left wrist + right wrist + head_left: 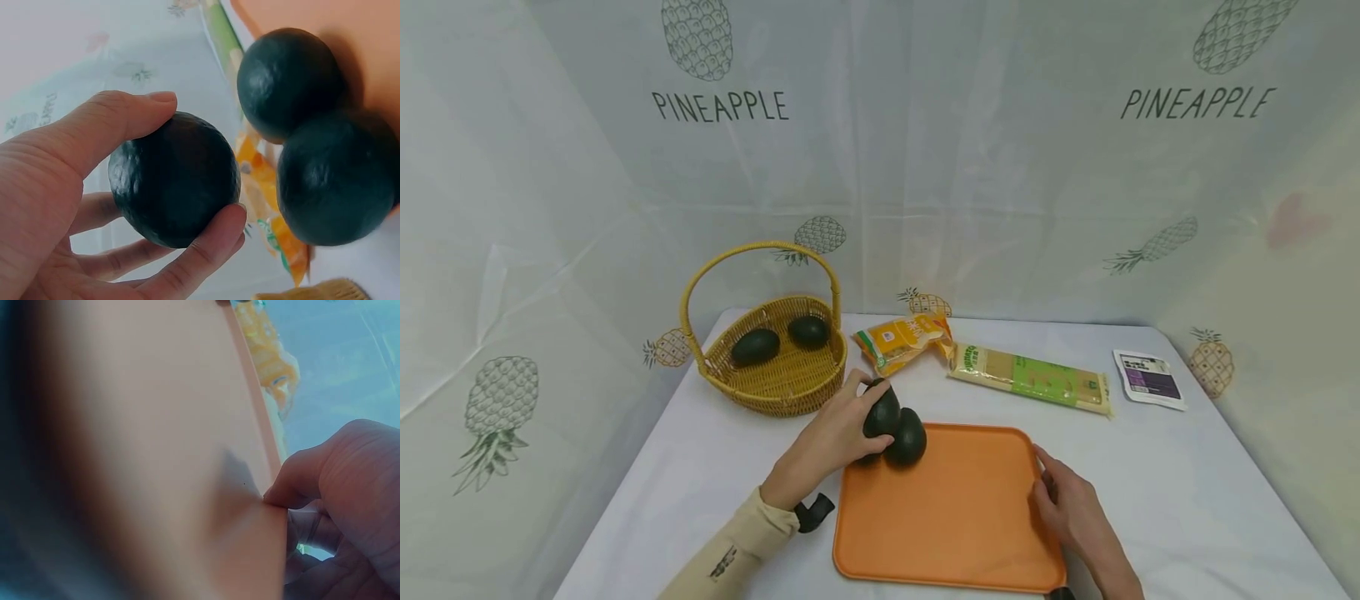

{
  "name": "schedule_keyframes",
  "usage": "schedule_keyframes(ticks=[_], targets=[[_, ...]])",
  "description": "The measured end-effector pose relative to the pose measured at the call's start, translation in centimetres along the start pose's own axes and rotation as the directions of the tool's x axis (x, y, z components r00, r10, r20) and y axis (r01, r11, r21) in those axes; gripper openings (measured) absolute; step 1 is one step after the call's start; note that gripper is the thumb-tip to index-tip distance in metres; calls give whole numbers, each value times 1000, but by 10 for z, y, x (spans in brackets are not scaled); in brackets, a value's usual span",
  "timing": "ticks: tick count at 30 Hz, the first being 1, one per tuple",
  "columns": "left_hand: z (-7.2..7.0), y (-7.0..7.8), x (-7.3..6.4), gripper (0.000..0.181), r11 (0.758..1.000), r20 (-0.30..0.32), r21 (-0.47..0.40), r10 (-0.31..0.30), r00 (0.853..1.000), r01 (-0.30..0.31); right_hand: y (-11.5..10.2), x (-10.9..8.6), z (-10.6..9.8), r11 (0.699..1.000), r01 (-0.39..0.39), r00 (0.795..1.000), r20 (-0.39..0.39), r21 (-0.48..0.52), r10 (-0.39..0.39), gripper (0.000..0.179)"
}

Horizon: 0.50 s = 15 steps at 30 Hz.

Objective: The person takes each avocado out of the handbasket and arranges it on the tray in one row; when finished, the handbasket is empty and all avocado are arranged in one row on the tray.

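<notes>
My left hand [842, 425] grips a dark green avocado [882, 411] between thumb and fingertips, over the far left corner of the orange tray [955, 517]. Two more avocados lie side by side at that corner; in the left wrist view one avocado [290, 84] is toward the tray and the other avocado [337, 178] nearer the tray's edge. The head view hides most of one of them behind the left hand. On the opposite side, my right hand [1075, 508] pinches the tray's right rim, thumb on top and fingers curled underneath, as the right wrist view shows.
A wicker basket [782, 404] with a tall handle stands at the back left, two avocados [756, 346] inside it. Along the back lie an orange packet [901, 340], a long green and clear noodle packet [1030, 379] and a white-and-purple sachet [1150, 379]. A patterned sheet hangs behind.
</notes>
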<state>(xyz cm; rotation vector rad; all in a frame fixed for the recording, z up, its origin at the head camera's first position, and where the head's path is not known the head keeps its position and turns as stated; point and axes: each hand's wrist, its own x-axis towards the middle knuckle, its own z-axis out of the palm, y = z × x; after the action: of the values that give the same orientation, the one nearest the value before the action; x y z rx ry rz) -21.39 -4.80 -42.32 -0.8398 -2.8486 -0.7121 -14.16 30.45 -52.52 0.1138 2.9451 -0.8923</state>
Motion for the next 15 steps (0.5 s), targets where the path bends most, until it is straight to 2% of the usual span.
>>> schedule_keyframes(ticks=[6, 15], targets=[[7, 10, 4, 74, 999, 21, -47, 8, 1000, -7, 1, 0, 0, 1000, 2, 1000, -1, 0, -2, 59], [13, 17, 5, 72, 1000, 25, -11, 9, 1000, -9, 2, -2, 1, 999, 34, 999, -27, 15, -33, 57]])
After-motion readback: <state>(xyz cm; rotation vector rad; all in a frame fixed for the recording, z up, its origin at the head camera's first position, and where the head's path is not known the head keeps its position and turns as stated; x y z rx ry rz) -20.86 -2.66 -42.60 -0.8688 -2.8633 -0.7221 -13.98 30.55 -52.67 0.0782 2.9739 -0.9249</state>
